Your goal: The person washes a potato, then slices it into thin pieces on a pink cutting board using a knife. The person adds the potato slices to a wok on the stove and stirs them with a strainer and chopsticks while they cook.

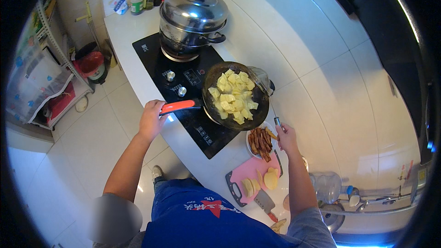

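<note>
My left hand is closed around the red-orange handle of a dark wok. Pale yellow potato slices lie heaped inside it. At the wok's right, my right hand grips the metal-ended handle of what looks like a wire-mesh skimmer. The skimmer's head is at the wok's far right rim, partly hard to make out. Just left of my right hand, a white plate holds browned strips, apparently cooked meat.
A lidded steel pot stands on the far burner of the black cooktop. Bottles crowd the far corner. Nearer me are a pink cutting board with pale slices and a cleaver. A clear jug lies at the right.
</note>
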Demonstrator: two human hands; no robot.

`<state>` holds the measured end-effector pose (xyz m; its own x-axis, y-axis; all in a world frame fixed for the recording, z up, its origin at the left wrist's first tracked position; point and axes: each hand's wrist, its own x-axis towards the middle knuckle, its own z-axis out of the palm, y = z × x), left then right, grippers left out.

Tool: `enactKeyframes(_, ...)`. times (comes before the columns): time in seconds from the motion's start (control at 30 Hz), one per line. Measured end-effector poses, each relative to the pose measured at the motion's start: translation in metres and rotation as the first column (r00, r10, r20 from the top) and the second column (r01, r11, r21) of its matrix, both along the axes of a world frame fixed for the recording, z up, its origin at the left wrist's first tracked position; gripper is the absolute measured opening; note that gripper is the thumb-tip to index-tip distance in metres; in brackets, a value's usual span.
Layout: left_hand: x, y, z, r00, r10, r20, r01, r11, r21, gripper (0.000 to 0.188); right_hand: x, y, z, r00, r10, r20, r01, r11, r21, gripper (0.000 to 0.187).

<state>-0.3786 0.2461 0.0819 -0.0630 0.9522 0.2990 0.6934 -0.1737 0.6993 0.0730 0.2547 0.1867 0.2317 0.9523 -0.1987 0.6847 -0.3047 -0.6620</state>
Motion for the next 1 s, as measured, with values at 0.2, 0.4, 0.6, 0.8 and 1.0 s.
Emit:
enactKeyframes(0.2,-0.002,-0.001,-0.001,1.0,0.005,-0.019,-0.005,1.0,0.0,0.037,-0.014,0.001,0.0,0.948,-0.087,-0.305,0.021,0.977,-0.213,0.023)
enactKeyframes(0.4,0.0,0.0,0.001,1.0,-0.003,-0.007,0.003,1.0,0.003,0.037,-0.001,-0.01,-0.004,0.901,-0.196,-0.387,0.109,0.966,-0.235,0.025)
enactKeyframes(0.6,0.0,0.0,0.002,1.0,-0.008,-0.027,0.008,1.0,-0.015,0.036,-0.013,-0.013,-0.007,0.556,-0.42,-0.717,0.036,0.874,-0.484,0.034)
enactKeyframes(0.8,-0.003,-0.001,-0.001,1.0,-0.006,-0.017,0.006,1.0,-0.003,0.036,-0.01,-0.033,0.004,0.342,-0.478,-0.809,-0.028,0.855,-0.518,0.034)
enactKeyframes(1.0,0.0,0.001,0.001,1.0,-0.003,-0.008,0.003,1.0,-0.011,0.035,-0.014,-0.068,0.029,0.469,-0.348,-0.812,-0.044,0.909,-0.415,0.038)
